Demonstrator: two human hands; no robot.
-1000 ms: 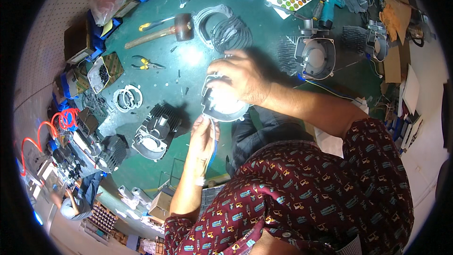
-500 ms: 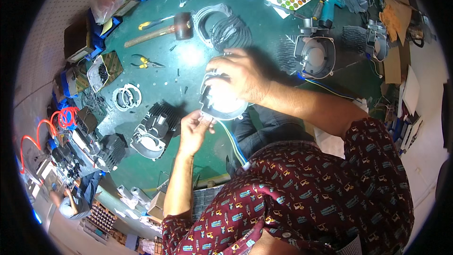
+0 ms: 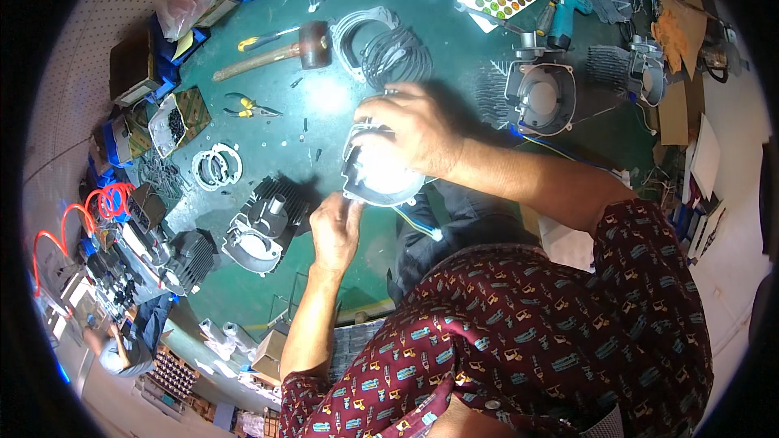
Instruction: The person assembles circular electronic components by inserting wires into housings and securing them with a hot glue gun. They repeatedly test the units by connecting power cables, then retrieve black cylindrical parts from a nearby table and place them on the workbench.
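A grey cast-metal motor housing (image 3: 393, 190) is tilted up in front of me, its inside washed out by glare. My right hand (image 3: 414, 130) grips it from above, fingers over its upper edge. At the lower left corner of the housing is my left hand (image 3: 335, 231), fingers curled and pressed together. What those fingers pinch, if anything, is hidden. A short bundle of coloured wires (image 3: 418, 222) with a white plug hangs from the underside of the housing, above my lap. Left of my left hand, a finned motor (image 3: 264, 227) rests on the green bench.
A mallet (image 3: 312, 47), yellow-handled pliers (image 3: 253, 107), metal rings (image 3: 217, 167) and a stack of dark rings (image 3: 398, 58) lie beyond my hands. More motor housings (image 3: 542, 97) and a teal power drill (image 3: 568, 10) are at right. A person (image 3: 128, 349) sits at far lower left.
The wire bundle has swung up and to the right, away from my left hand. My left hand's fingers have curled in more tightly. My right hand and the housing stay nearly where they were.
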